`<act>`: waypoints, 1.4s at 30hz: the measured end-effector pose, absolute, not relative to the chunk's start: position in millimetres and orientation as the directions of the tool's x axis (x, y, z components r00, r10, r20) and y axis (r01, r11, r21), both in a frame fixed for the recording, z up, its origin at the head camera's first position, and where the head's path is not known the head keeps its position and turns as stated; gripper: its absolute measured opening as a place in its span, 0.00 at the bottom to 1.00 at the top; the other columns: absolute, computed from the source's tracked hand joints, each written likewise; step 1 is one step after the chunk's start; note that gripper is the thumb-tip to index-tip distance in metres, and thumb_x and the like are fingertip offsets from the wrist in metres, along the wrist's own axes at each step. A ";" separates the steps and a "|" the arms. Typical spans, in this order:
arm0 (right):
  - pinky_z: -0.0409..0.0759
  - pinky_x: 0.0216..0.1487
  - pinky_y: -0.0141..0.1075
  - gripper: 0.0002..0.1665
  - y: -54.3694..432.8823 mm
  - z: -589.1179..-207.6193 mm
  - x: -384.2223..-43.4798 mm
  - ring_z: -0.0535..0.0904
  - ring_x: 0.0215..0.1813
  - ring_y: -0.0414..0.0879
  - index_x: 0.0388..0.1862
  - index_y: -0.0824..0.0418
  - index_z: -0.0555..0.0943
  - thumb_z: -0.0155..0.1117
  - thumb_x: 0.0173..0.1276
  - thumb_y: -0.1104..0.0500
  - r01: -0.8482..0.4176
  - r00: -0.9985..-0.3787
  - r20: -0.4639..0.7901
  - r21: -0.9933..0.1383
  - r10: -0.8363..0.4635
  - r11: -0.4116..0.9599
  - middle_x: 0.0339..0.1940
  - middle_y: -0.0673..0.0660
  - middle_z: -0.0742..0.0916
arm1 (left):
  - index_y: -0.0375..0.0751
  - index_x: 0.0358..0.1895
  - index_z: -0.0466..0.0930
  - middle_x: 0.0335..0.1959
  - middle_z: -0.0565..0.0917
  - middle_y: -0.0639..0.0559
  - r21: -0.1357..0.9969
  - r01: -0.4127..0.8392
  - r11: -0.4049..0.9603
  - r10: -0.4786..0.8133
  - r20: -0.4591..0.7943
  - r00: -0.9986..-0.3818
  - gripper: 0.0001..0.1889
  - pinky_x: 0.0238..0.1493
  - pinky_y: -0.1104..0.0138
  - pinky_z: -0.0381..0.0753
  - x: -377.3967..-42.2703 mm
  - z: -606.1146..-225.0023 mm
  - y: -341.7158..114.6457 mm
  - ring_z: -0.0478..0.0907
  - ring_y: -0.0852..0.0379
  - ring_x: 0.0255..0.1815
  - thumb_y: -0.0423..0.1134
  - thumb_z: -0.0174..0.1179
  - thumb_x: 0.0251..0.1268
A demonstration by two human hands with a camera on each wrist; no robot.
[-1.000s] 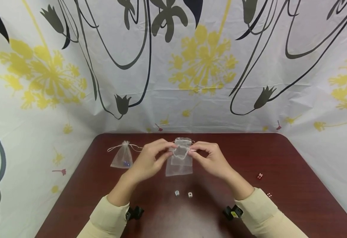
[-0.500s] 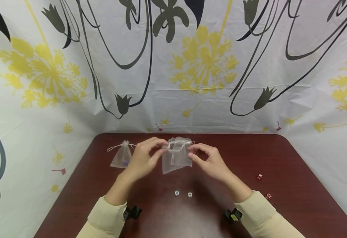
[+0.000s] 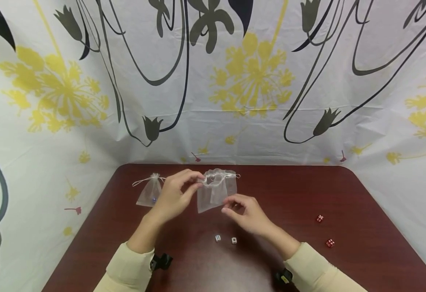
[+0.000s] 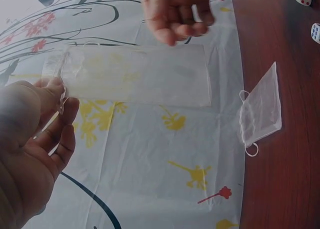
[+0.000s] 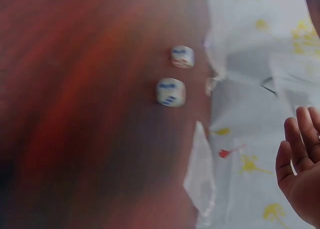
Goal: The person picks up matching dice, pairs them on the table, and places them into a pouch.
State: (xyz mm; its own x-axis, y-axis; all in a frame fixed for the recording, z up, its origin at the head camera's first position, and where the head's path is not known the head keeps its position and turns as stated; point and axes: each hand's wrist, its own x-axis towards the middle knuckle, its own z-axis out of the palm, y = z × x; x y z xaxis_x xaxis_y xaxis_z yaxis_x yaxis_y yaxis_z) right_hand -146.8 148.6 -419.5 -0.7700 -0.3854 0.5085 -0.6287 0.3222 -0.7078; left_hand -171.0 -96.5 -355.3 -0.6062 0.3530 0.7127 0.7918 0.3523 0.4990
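Observation:
My left hand [image 3: 174, 194] pinches the gathered mouth of a sheer white drawstring pouch [image 3: 204, 200], which hangs above the table; in the left wrist view the pouch [image 4: 140, 74] looks flat. Another sheer pouch [image 3: 231, 184], partly hidden behind it, lies on the table and shows with its cord loops in the left wrist view [image 4: 262, 109]. My right hand [image 3: 247, 215] is just below and right of the pouches, fingers loosely bent and holding nothing. Two white dice, one left [image 3: 218, 238] and one right [image 3: 234, 240], lie on the table nearer me.
A tied sheer pouch [image 3: 150, 192] with something blue inside stands at the back left, partly behind my left hand. Two red dice, one farther [image 3: 320, 218] and one nearer [image 3: 330, 243], lie on the right of the dark red table [image 3: 282, 190]. A patterned cloth [image 3: 183, 93] hangs behind.
Both hands were at the pouch's mouth. My right hand has let go and moved down toward me; my left hand has shifted slightly left, still pinching the pouch.

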 end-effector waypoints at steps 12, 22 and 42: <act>0.86 0.41 0.43 0.09 142.4 -472.7 -149.7 0.83 0.38 0.41 0.43 0.61 0.86 0.72 0.68 0.58 -0.645 -0.747 0.458 -0.677 -0.482 0.355 0.36 0.49 0.87 | 0.41 0.43 0.86 0.34 0.84 0.57 0.495 0.792 0.356 0.368 0.705 -0.606 0.10 0.37 0.67 0.81 -169.3 -357.6 -97.1 0.79 0.62 0.35 0.25 0.69 0.61; 0.82 0.51 0.37 0.13 139.2 -487.1 -146.3 0.83 0.46 0.40 0.44 0.63 0.85 0.74 0.65 0.57 -0.666 -0.724 0.411 -0.625 -0.554 0.406 0.41 0.52 0.88 | 0.42 0.43 0.85 0.34 0.84 0.56 0.503 0.790 0.351 0.377 0.697 -0.611 0.10 0.37 0.66 0.81 -168.6 -360.5 -98.1 0.79 0.61 0.35 0.25 0.68 0.63; 0.80 0.53 0.39 0.18 141.5 -499.1 -149.5 0.80 0.48 0.39 0.45 0.58 0.88 0.79 0.59 0.51 -0.691 -0.699 0.324 -0.536 -0.637 0.485 0.43 0.46 0.86 | 0.42 0.42 0.85 0.33 0.83 0.59 0.510 0.780 0.363 0.387 0.679 -0.624 0.10 0.36 0.65 0.82 -170.0 -364.5 -96.9 0.79 0.63 0.34 0.26 0.69 0.61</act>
State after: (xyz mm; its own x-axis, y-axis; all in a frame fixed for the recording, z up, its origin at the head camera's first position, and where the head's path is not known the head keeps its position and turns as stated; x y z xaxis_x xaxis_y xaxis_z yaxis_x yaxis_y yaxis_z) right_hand -149.5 141.5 -499.1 -0.6991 -0.6372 0.3244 -0.6910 0.4854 -0.5356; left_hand -170.0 -96.9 -364.5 -0.6243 0.3871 0.6786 0.7797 0.3629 0.5103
